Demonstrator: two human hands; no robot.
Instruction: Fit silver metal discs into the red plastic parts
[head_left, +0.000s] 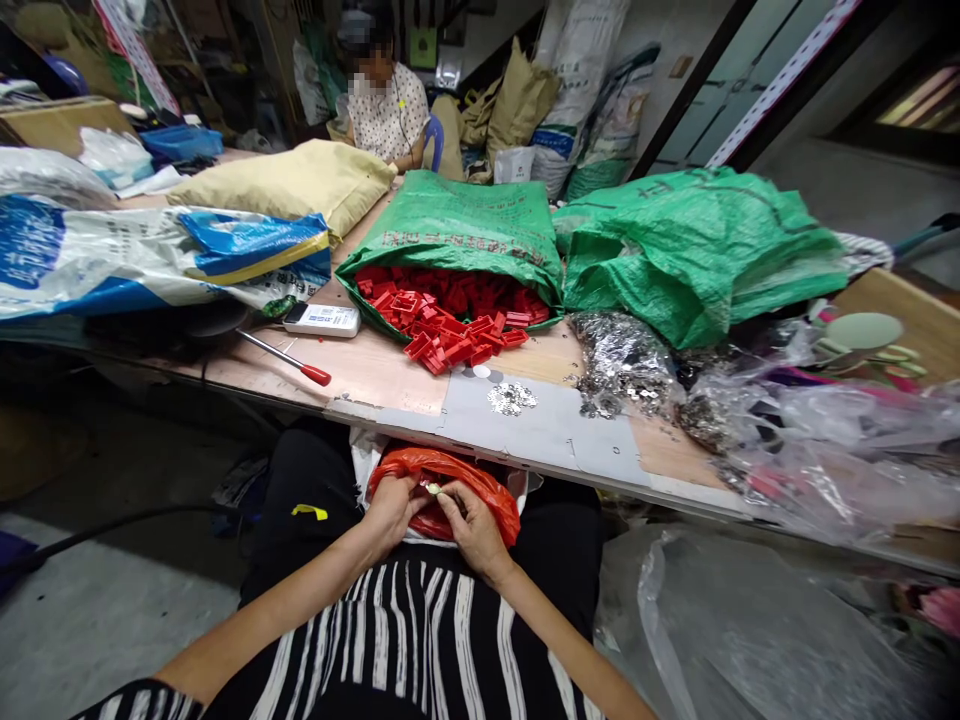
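Note:
Over my lap, my left hand (393, 508) and my right hand (472, 528) meet above an open red plastic bag (491, 478). The right thumb and fingers pinch a small shiny, pale metal-looking piece (433, 489). My left fingers are closed close beside it; a bit of red shows at their tips, too small to name. On the table edge ahead lies a small pile of flat metal pieces (513, 399). Behind it, red plastic parts (457, 335) spill from the mouth of a green woven sack (465, 215).
A red-handled tool (315, 375) and a white device (322, 320) lie left on the table. Clear bags of metal pieces (622, 360) crowd the right, below another green sack (697, 240). A person (390, 110) sits across the table. Plastic sheeting (735, 620) hangs low right.

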